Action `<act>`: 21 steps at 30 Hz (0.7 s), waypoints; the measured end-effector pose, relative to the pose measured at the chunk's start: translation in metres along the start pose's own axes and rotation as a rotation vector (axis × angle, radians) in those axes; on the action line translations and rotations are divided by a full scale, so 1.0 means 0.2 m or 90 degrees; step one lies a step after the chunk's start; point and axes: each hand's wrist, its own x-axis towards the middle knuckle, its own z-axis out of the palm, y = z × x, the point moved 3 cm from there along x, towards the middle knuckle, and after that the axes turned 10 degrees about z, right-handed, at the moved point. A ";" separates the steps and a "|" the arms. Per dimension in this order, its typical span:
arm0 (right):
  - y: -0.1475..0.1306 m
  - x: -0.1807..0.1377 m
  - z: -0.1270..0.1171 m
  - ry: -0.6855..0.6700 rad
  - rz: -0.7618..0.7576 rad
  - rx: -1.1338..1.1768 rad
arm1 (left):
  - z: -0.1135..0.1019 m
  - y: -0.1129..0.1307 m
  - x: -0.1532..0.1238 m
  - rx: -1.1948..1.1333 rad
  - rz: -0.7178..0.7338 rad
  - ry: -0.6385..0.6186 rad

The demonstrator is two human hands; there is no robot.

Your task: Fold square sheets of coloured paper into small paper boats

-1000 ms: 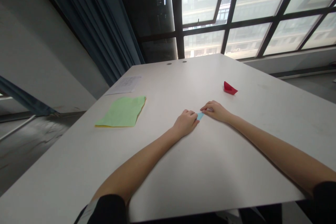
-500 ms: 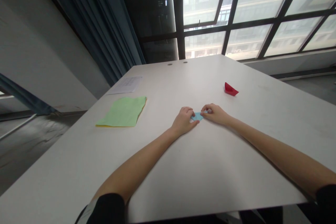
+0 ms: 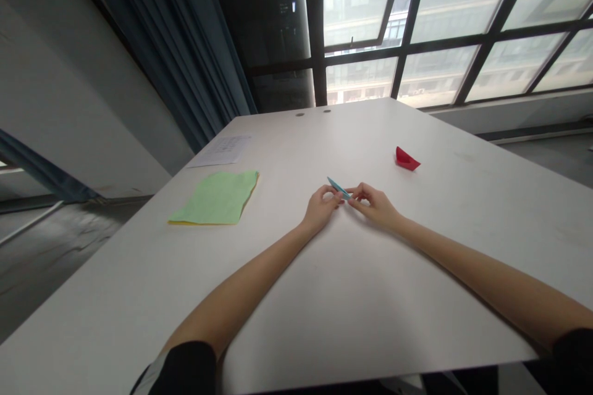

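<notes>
A small piece of folded light-blue paper (image 3: 338,186) is tilted up on edge between my hands, near the middle of the white table (image 3: 296,296). My left hand (image 3: 322,205) pinches its near side between thumb and fingers. From the right, my right hand (image 3: 373,202) grips the other end with thumb and forefinger. Fingertips hide part of the paper. Beyond my right hand sits a red folded paper boat (image 3: 406,159).
Left of my hands lies a stack of square paper (image 3: 217,197), green on top with yellow beneath. Behind it is a printed white sheet (image 3: 222,151). Two round inserts are set near the table's far edge, before a window (image 3: 361,77) and blue curtain (image 3: 185,43).
The blue paper was lying flat on the table and is now raised and turned on edge. Both hands have drawn closer together, and their grip on it has shifted.
</notes>
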 end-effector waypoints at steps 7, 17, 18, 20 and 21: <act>0.00 -0.01 0.02 -0.050 -0.042 -0.053 | 0.01 0.03 -0.01 -0.088 -0.014 -0.004; 0.00 0.00 0.02 -0.040 -0.001 -0.014 | 0.02 0.06 -0.02 -0.131 -0.028 -0.007; 0.01 0.00 0.02 -0.038 0.000 -0.009 | 0.02 0.06 -0.02 -0.133 -0.029 -0.006; 0.02 0.00 0.02 -0.034 -0.002 0.003 | 0.01 0.07 -0.02 -0.134 -0.030 -0.008; 0.02 0.00 0.02 -0.032 -0.002 0.010 | 0.01 0.07 -0.02 -0.130 -0.028 -0.009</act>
